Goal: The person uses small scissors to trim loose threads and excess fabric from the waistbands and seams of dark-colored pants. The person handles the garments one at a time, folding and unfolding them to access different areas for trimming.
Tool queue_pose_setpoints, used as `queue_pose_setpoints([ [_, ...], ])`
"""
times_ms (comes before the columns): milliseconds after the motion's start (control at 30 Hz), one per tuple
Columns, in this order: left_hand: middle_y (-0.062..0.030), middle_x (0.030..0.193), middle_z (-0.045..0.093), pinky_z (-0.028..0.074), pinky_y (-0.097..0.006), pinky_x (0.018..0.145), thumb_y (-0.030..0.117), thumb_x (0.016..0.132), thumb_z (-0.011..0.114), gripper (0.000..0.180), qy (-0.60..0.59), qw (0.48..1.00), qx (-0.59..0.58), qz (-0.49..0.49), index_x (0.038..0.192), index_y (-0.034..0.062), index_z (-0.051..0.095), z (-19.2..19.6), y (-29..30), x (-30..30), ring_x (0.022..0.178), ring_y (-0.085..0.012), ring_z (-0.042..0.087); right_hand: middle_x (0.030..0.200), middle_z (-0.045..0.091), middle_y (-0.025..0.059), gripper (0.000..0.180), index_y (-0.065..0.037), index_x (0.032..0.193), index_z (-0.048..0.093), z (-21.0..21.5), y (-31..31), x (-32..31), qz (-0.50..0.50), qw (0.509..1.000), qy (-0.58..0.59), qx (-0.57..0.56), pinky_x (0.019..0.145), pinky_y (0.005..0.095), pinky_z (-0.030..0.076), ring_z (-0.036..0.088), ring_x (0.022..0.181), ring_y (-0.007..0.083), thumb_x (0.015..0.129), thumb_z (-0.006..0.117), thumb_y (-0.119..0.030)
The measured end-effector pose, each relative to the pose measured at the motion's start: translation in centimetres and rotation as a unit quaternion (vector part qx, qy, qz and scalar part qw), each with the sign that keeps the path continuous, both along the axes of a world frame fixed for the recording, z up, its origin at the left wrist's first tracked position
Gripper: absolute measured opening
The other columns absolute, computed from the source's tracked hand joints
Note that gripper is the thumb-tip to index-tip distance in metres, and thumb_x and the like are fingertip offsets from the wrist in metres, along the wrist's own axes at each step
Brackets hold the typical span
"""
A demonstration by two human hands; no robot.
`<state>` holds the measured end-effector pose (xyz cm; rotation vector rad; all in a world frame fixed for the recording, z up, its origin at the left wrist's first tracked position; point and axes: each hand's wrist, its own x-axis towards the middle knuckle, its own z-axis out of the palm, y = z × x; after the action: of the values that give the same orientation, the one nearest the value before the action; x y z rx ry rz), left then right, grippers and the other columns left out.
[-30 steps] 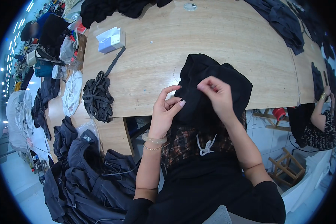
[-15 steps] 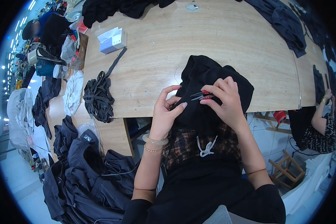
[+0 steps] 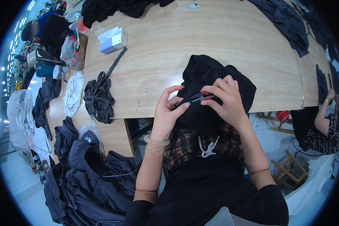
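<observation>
Right hand [image 3: 228, 100] holds small snips [image 3: 201, 97] over the black garment [image 3: 211, 81] at the tabletop's [image 3: 222, 41] near edge; left hand [image 3: 167, 113] pinches the fabric. Trimming seems underway; next cut needs steady aim.

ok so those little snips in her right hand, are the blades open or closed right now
Open, slightly. The red-handled snips in the right hand show two metal blades parted at the tips, pointing at the left hand over the black garment.
</observation>
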<state>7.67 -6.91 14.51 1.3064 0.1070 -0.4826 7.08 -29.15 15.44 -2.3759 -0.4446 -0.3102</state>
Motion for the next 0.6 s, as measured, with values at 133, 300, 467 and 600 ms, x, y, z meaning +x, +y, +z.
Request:
queue_pose_setpoints([
  [133,-0.0087,0.099,0.072,0.052,-0.023,0.084,-0.007,0.089,0.069,0.054,0.004,1.000,-0.006,-0.002,0.139,0.0034,0.051,0.19,0.01,0.06,0.090,-0.0103,0.068,0.085,0.052,-0.0017,0.029,-0.016,0.102,0.072,0.00,-0.03,0.05,-0.008,1.000,-0.014,0.007,0.076,0.0358,0.031,0.046,0.086,0.0205,0.077,0.082,-0.028],
  [300,-0.0081,0.098,0.072,0.052,-0.023,0.084,-0.007,0.089,0.069,0.054,-0.002,1.000,-0.006,-0.002,0.139,0.0031,0.051,0.21,0.01,-0.04,0.090,-0.0103,0.068,0.084,0.052,-0.0018,0.029,-0.016,0.102,0.072,0.09,0.18,0.08,-0.003,1.000,-0.003,0.002,0.076,0.0356,0.031,0.046,0.086,0.0204,0.078,0.082,-0.028],
  [467,-0.0084,0.097,0.072,0.052,-0.023,0.084,-0.007,0.089,0.068,0.052,-0.007,1.000,0.006,-0.001,0.138,0.0031,0.052,0.06,0.02,-0.04,0.090,-0.0103,0.068,0.084,0.052,-0.0024,0.028,-0.016,0.102,0.072,-0.07,0.09,0.00,0.014,0.999,0.015,0.025,0.076,0.0354,0.031,0.046,0.086,0.0202,0.078,0.082,-0.028],
  [600,-0.0089,0.098,0.072,0.052,-0.022,0.083,-0.008,0.090,0.068,0.051,0.001,1.000,0.002,0.002,0.137,0.0029,0.053,0.28,-0.07,-0.05,0.090,-0.0102,0.068,0.084,0.052,-0.0024,0.028,-0.016,0.102,0.072,-0.27,0.12,0.00,0.001,0.999,0.018,0.041,0.076,0.0353,0.031,0.046,0.086,0.0199,0.078,0.082,-0.028],
])
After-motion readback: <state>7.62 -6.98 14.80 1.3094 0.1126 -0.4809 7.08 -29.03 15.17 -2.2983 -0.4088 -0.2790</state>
